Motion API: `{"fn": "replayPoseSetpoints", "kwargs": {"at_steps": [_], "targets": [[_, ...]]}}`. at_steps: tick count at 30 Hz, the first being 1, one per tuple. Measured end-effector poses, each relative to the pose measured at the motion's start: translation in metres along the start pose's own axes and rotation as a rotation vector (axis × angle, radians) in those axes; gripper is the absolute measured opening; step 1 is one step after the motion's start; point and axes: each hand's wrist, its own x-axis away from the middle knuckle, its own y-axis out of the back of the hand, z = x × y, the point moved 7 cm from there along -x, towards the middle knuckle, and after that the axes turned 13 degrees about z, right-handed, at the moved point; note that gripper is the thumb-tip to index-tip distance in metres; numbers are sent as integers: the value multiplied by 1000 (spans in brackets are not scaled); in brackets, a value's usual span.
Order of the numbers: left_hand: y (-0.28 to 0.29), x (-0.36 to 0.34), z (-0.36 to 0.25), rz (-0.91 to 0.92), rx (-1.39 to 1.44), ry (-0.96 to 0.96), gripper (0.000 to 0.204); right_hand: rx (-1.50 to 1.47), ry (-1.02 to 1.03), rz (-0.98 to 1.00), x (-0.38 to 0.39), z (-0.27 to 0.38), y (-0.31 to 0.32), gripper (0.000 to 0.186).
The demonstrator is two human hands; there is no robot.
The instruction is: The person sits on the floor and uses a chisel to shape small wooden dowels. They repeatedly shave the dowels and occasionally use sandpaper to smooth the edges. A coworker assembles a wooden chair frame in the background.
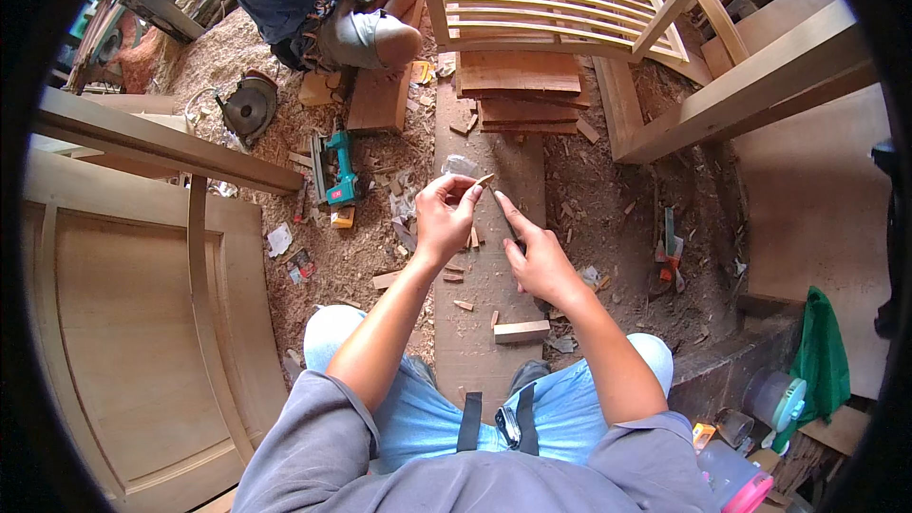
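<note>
A small sliver of wood point(486, 180) is at the middle of the frame, pinched between thumb and fingers of the left hand point(446, 218). Just beside it, the right hand point(543, 261) is wrapped around a slim dark tool point(519, 244), index finger stretched along it. Lower down, a wooden block point(522, 332) lies on a long board point(465, 351); left of centre lies a teal nail gun point(340, 171).
</note>
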Motion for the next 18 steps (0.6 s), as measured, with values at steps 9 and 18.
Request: {"fn": "replayPoseSetpoints", "kwargs": {"at_steps": [9,18], "targets": [[-37,34,-41,176,-262,-190,7,-614,-174,-765,4,-14,95,53],[45,6,22,-131,234,154,14,-459,-15,100,1,1,-7,54]]}}
